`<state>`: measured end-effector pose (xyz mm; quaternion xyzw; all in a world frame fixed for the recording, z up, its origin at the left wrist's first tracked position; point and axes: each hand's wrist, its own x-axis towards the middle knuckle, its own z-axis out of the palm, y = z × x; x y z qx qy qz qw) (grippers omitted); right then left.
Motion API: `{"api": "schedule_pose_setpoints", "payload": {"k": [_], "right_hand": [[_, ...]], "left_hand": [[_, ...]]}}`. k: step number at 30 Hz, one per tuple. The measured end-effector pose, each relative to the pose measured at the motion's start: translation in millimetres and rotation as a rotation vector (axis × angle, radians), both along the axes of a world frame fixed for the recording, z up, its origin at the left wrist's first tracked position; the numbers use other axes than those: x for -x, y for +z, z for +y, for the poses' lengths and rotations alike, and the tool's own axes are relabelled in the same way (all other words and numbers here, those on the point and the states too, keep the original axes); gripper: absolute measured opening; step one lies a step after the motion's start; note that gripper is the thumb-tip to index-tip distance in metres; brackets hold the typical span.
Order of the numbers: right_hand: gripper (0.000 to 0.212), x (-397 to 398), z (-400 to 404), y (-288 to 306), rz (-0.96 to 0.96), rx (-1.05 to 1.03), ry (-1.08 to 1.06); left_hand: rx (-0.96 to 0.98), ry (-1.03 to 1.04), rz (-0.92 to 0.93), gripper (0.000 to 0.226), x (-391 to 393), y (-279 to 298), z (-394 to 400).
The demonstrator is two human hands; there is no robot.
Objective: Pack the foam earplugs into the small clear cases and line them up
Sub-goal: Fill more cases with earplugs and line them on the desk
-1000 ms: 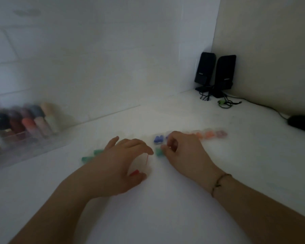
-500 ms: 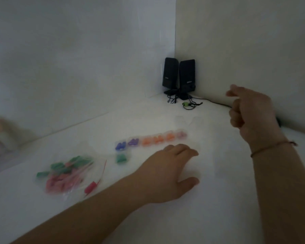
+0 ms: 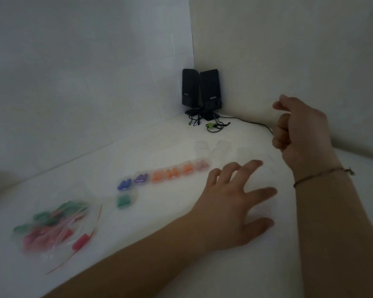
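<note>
Foam earplugs (image 3: pixel 52 224) lie bagged well left of the left hand (image 3: pixel 230 203), whose fingers are spread wide and hold nothing. Filled cases (image 3: pixel 170 174) sit just beyond its fingertips. Light, squashy plugs want a gentle pinch mid-body. Right hand (image 3: pixel 299 130) is curled, perhaps pinching a clear case; blur hides it.

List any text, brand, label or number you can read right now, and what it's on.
Left speaker: small pale logo near the bottom of its front, too blurred to read.
Right speaker: small pale logo low on its front, also too blurred to read.
Filled cases, bag of earplugs and empty clear cases: no print visible.
</note>
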<state>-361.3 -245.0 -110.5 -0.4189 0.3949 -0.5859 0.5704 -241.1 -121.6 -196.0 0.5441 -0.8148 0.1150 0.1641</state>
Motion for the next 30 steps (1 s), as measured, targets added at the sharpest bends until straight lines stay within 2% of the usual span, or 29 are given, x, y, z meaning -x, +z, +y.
{"api": "schedule_pose_setpoints", "payload": {"k": [4, 7, 9, 11, 14, 16, 19, 22, 26, 28, 30], "right_hand": [[0.019, -4, 4, 0, 0.052, 0.039, -0.038], [0.020, -17, 8, -1, 0.101, 0.137, -0.103], [0.019, -32, 18, 0, 0.196, 0.298, -0.115], [0.015, -52, 37, -1, 0.345, 0.539, -0.057], [0.009, -85, 78, -7, 0.506, 0.903, 0.148], [0.013, -105, 100, -20, 0.536, 1.082, 0.337], [0.024, -124, 118, -43, 0.555, 1.173, 0.491], [0.024, -135, 126, -56, 0.559, 1.200, 0.409], [0.013, -141, 135, -59, 0.551, 1.096, 0.337], [0.006, -142, 139, -56, 0.530, 1.019, 0.360], [0.005, -143, 145, -53, 0.525, 1.063, 0.393]], "left_hand": [[0.028, -0.061, -0.062, 0.040, 6, 3, -5], [0.046, -0.103, -0.029, 0.041, 1, 10, 3], [-0.055, -0.063, 0.255, 0.040, -11, 23, 19], [-0.150, 0.031, 0.702, 0.030, -31, 36, 37], [-0.101, 0.101, 1.246, 0.012, -78, 50, 66], [-0.116, 0.048, 1.443, 0.029, -113, 53, 89], [-0.213, -0.094, 1.675, 0.078, -151, 48, 117], [-0.259, -0.176, 1.781, 0.092, -162, 41, 125], [-0.086, -0.078, 1.881, 0.077, -151, 34, 114], [-0.001, -0.084, 1.835, 0.071, -147, 29, 111], [0.027, -0.110, 1.841, 0.071, -145, 27, 113]]}}
